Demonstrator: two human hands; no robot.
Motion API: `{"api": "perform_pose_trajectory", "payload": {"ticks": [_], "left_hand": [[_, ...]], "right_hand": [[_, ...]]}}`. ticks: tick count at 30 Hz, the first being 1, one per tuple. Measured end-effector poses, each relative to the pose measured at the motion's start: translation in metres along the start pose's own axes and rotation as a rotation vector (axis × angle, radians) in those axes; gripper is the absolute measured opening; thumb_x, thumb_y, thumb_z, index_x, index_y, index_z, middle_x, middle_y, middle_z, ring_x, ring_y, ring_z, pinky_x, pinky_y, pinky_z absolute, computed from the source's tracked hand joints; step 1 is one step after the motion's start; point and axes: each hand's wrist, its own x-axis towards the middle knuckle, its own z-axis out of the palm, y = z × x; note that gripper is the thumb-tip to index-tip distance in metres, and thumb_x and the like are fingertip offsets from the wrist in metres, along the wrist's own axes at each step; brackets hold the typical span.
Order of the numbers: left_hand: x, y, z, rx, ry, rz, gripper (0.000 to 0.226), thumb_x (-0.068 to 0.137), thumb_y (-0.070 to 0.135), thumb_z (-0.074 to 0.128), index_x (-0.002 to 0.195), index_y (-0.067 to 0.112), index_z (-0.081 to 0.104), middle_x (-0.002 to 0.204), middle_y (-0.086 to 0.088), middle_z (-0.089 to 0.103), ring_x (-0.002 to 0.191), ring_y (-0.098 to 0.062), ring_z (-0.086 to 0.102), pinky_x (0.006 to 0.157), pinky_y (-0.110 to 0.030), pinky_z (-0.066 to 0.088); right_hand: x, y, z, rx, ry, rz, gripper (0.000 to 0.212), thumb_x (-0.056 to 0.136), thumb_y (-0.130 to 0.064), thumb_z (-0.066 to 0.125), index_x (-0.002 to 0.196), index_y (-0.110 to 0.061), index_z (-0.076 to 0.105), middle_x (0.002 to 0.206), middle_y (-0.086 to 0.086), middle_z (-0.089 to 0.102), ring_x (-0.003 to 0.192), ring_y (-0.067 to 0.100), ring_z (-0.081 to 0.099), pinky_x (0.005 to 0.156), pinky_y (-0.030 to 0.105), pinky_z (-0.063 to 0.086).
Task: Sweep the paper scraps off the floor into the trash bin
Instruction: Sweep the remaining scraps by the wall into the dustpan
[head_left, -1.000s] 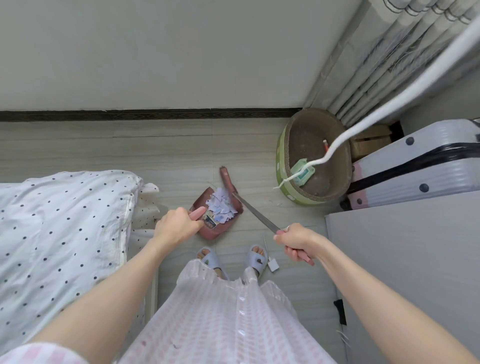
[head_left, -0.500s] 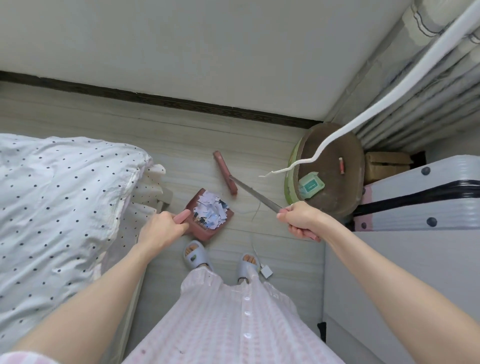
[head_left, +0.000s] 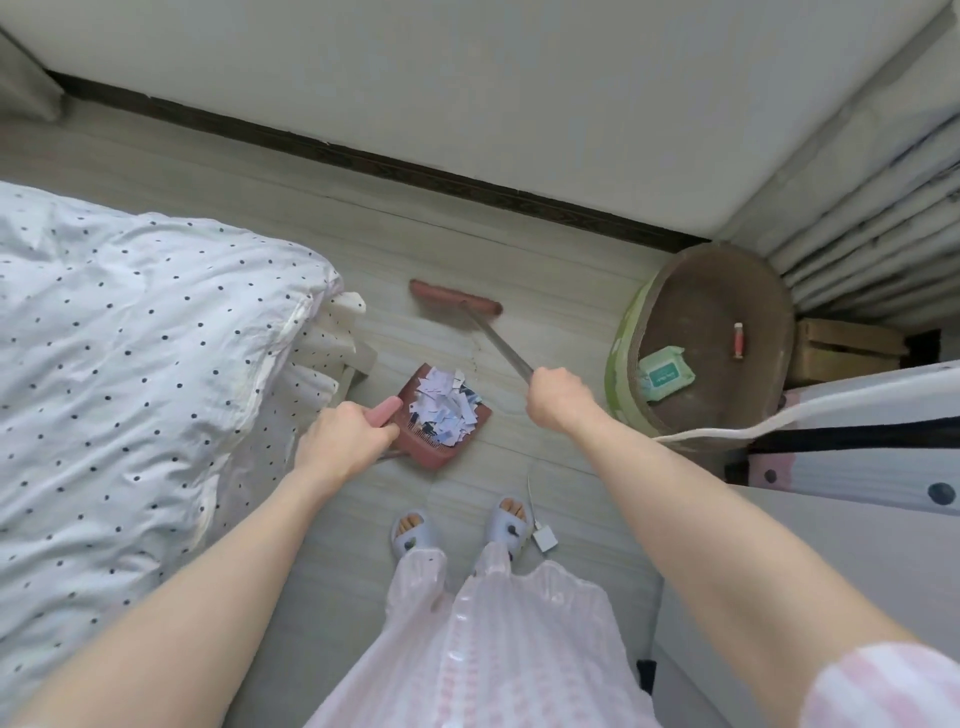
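hard to make out: whether the dustpan (head_left: 441, 418) sits on the floor (head_left: 540, 457) or is lifted just above it; handle base of the pan hidden under the left hand (head_left: 343, 441), only the pink handle tip showing past the knuckles. upper end of the broom (head_left: 470, 312) shaft swallowed by the right hand (head_left: 558, 400), bristles blurred into one reddish bar. bin (head_left: 706, 345) cut across its near rim by a white cable (head_left: 779, 421), far rim tucked against the curtain (head_left: 883, 228); small red item inside too small to name, a green wipes pack (head_left: 665, 371) beside it. suitcase (head_left: 857, 457) cropped at the right edge. left arm reaching forward from the lower left, fingers curled round the dustpan handle, back of the hand up. right arm stretched forward from the lower right, fist closed round the metal shaft, knuckles up, broom head out beyond the pan toward the wall. paper scraps (head_left: 444, 405) heaped in the dustpan, left of the bin and well apart from it, between the bin and the dotted duvet (head_left: 130, 353). slippered feet (head_left: 462, 527) nearer than the pan, a small white plug (head_left: 544, 539) just beside the right foot.
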Motion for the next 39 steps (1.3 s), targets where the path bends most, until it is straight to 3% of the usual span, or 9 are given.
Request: {"api": "perform_pose_trajectory", "payload": {"ticks": [4,7,9,14,18,24,30,35,39], "left_hand": [[-0.002,-0.002,0.003,0.012,0.005,0.004,0.041,0.082,0.031,0.055,0.121,0.031,0.065,0.108,-0.013,0.069,0.099,-0.035,0.062,0.087,-0.036,0.051],[-0.005,-0.004,0.005,0.008,0.002,0.002,0.040,0.082,0.032,0.055,0.120,0.028,0.066,0.107,-0.012,0.069,0.098,-0.034,0.063,0.088,-0.037,0.051],[-0.008,-0.003,0.004,-0.011,0.000,0.003,0.042,0.082,0.032,0.054,0.123,0.031,0.064,0.109,-0.011,0.069,0.099,-0.033,0.062,0.088,-0.036,0.051],[-0.012,-0.004,0.006,-0.038,-0.008,-0.010,0.044,0.083,0.033,0.054,0.126,0.031,0.063,0.113,-0.013,0.067,0.103,-0.034,0.060,0.087,-0.035,0.049],[-0.020,-0.012,0.006,-0.031,-0.015,-0.020,0.046,0.084,0.032,0.055,0.129,0.032,0.060,0.118,-0.014,0.066,0.108,-0.034,0.059,0.090,-0.034,0.048],[-0.027,-0.029,0.005,-0.011,-0.016,-0.045,0.043,0.085,0.032,0.055,0.127,0.026,0.063,0.114,-0.013,0.067,0.106,-0.033,0.061,0.087,-0.033,0.047],[-0.028,-0.059,0.005,-0.050,-0.023,-0.112,0.044,0.084,0.032,0.054,0.127,0.026,0.063,0.111,-0.014,0.066,0.100,-0.034,0.061,0.087,-0.036,0.051],[-0.027,-0.067,0.007,-0.061,-0.025,-0.111,0.043,0.083,0.033,0.054,0.125,0.027,0.064,0.105,-0.013,0.068,0.095,-0.034,0.062,0.084,-0.036,0.052],[-0.027,-0.067,0.006,-0.060,-0.023,-0.111,0.041,0.084,0.034,0.054,0.122,0.026,0.065,0.107,-0.013,0.068,0.099,-0.034,0.062,0.088,-0.036,0.050]], "right_hand": [[-0.013,0.003,-0.001,-0.153,-0.082,-0.044,0.036,0.094,-0.001,0.037,0.127,-0.003,0.051,0.117,0.014,0.061,0.109,0.032,0.059,0.080,0.033,0.048],[-0.027,0.007,-0.006,-0.206,-0.219,-0.036,0.022,0.092,0.000,0.036,0.083,0.004,0.056,0.053,0.012,0.056,0.043,0.023,0.057,0.037,0.019,0.040],[-0.035,0.009,-0.016,-0.188,-0.262,-0.022,0.035,0.092,-0.005,0.036,0.060,-0.001,0.048,0.029,0.007,0.045,0.017,0.015,0.036,0.032,0.011,0.033],[-0.038,0.012,-0.051,-0.063,-0.350,-0.031,0.026,0.097,-0.028,0.042,0.083,-0.010,0.053,0.062,0.008,0.050,0.040,0.016,0.034,0.043,0.022,0.028],[-0.046,0.007,-0.065,0.068,-0.346,-0.005,0.036,0.097,-0.028,0.045,0.066,-0.012,0.036,0.053,0.003,0.042,0.040,0.014,0.030,0.044,0.020,0.025],[-0.040,-0.012,-0.054,0.003,-0.238,-0.031,0.023,0.095,-0.014,0.037,0.073,-0.010,0.042,0.044,0.003,0.041,0.035,0.015,0.036,0.041,0.018,0.029],[-0.050,-0.019,-0.004,-0.191,-0.130,-0.073,0.029,0.094,-0.001,0.036,0.119,-0.001,0.050,0.064,0.009,0.047,0.046,0.019,0.045,0.034,0.023,0.036],[-0.064,-0.021,0.009,-0.274,-0.273,-0.079,0.016,0.091,0.003,0.034,0.091,-0.003,0.048,0.055,0.010,0.049,0.037,0.017,0.042,0.030,0.011,0.032],[-0.058,-0.019,-0.019,-0.157,-0.353,-0.053,0.023,0.097,-0.020,0.042,0.078,-0.009,0.048,0.048,0.004,0.044,0.027,0.013,0.034,0.034,0.011,0.028]]}}
